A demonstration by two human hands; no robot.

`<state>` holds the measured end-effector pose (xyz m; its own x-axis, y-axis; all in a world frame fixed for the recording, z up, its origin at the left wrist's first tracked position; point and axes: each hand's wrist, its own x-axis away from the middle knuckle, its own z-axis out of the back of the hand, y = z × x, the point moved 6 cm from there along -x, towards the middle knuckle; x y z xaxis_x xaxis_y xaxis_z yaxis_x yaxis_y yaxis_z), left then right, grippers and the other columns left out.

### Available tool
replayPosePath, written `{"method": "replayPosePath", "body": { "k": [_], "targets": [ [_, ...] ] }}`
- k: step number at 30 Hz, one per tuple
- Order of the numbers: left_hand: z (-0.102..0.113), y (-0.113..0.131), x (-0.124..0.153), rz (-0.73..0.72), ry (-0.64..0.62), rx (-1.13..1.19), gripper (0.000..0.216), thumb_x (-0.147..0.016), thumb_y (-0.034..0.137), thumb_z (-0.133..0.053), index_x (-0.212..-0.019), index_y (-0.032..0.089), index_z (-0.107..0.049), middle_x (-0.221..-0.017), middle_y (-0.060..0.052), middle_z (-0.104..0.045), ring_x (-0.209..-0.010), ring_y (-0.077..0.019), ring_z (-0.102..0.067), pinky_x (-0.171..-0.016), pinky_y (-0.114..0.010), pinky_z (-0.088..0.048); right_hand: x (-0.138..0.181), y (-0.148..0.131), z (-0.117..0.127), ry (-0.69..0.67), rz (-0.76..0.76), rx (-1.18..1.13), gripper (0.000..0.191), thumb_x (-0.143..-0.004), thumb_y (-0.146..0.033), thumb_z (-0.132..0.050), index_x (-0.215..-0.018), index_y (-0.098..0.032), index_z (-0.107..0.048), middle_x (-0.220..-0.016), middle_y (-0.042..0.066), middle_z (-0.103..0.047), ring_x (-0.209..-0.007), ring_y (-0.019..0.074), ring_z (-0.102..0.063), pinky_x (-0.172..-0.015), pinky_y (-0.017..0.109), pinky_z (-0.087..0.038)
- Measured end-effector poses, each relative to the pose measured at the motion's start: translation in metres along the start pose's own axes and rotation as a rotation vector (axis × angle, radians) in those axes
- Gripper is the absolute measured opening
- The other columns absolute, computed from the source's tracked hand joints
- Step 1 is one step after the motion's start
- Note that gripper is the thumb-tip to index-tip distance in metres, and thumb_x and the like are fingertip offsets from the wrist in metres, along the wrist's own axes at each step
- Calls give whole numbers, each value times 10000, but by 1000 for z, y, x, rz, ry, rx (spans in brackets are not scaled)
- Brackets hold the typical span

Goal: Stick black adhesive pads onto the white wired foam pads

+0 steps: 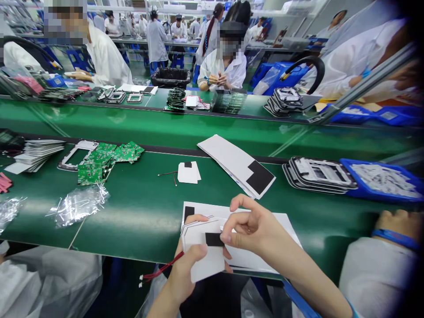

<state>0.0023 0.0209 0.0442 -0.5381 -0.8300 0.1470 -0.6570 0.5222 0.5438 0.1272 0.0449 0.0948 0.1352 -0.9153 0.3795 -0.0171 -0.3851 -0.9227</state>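
Observation:
My left hand (184, 273) is closed around a small stack of flat white battery packs (208, 266), thumb on top and fingers beneath. Red leads (165, 268) with white plugs trail from the stack's left side. On the top pack lies a black sticker (213, 239), and my right hand (253, 226) pinches its right end between thumb and index finger. Under both hands is a white sheet (280, 229) with a black patch at its upper left corner. Farther back, another white pack (187, 174) with thin leads lies on the green table.
White sheets with black patches (228, 159) lie behind my hands. Green circuit boards (99, 161), a clear plastic bag (81, 205) and stacked white pieces (38, 154) are left. Right are stacked frames (318, 174), a blue tray (351, 168) and a neighbour's hand (397, 225).

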Motion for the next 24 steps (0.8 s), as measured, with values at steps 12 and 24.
{"method": "replayPosePath", "body": {
  "k": [12,24],
  "targets": [
    [0,2,2,-5,-11,-54,475,-777,292,-642,-1190,237,-416,-809,-41,-700,-714,-263,-707,-675,-388,-535,-1,3,-12,-33,-2,-92,562,-652,-304,-846,-873,-272,-330,-626,-54,-677,-485,171,-585,-380,288,-501],
    [0,-1,2,30,-23,-82,476,-872,338,-555,-1306,204,-414,-800,-59,-714,-704,-249,-706,-713,-404,-535,-4,1,-9,1,18,3,507,-710,-412,-803,-850,-263,-340,-652,-34,-703,-448,130,-526,-388,249,-379]
  ]
}}
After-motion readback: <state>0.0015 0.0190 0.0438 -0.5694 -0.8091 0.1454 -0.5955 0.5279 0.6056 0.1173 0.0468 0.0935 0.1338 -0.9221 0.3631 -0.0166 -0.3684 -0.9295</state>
